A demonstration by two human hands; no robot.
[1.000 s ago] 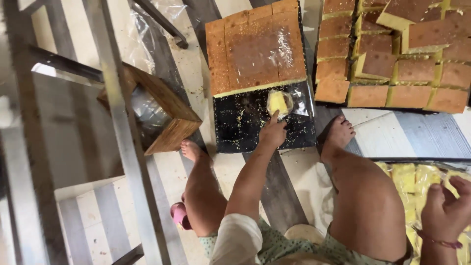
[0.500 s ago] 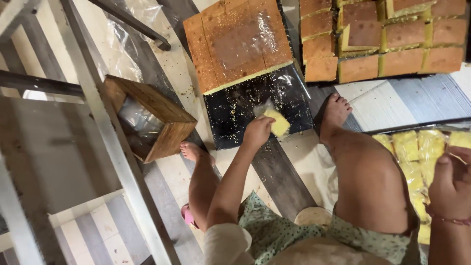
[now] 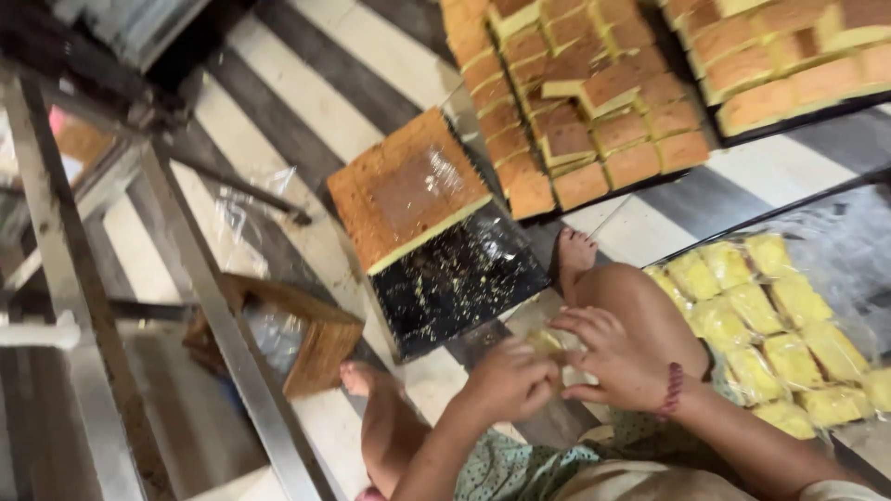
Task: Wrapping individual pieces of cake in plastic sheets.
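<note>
Yellow cake piece (image 3: 546, 341) — mostly hidden between left hand (image 3: 509, 378) and right hand (image 3: 608, 357) fingers, grasped.

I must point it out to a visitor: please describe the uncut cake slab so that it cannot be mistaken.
Find the black tray on the striped floor before the person's feet. The cake slab fills its far half: one large brown-topped piece, unlike the small cut squares beyond it.
</note>
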